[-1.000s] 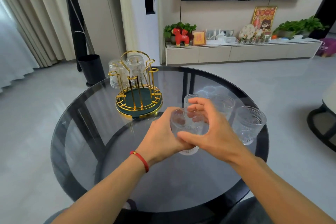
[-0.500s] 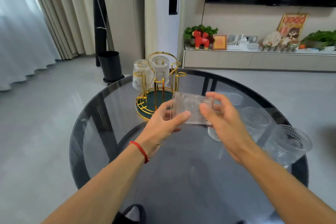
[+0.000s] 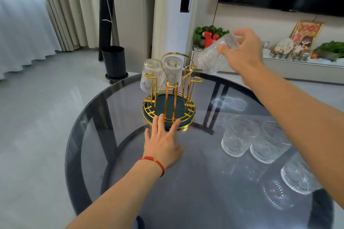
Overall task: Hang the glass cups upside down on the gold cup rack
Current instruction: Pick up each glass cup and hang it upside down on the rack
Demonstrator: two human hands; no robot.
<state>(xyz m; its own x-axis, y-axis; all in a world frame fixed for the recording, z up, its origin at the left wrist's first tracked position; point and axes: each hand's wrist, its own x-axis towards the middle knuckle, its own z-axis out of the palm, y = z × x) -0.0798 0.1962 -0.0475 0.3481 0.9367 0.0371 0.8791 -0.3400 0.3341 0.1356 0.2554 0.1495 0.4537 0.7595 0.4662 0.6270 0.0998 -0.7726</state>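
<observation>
The gold cup rack [image 3: 169,106] with a dark green base stands at the far side of the round glass table [image 3: 130,163]. Two ribbed glass cups [image 3: 149,75] [image 3: 173,70] hang upside down on its far pegs. My right hand [image 3: 242,52] grips a third glass cup [image 3: 212,59] by its base, tilted mouth-down, above and right of the rack. My left hand [image 3: 163,139] lies flat with fingers spread, its fingertips touching the rack's front rim. Three more glass cups [image 3: 239,137] [image 3: 270,143] [image 3: 299,176] stand upright on the table at the right.
A black bin [image 3: 114,62] stands on the floor beyond the table. A low TV cabinet [image 3: 301,67] with plants and ornaments runs along the back wall under a dark screen. Curtains hang at the left.
My right hand has taken the cup alone, turned it mouth-down and lifted it up to the right of the rack. My left hand let go and dropped to the rack's front rim.
</observation>
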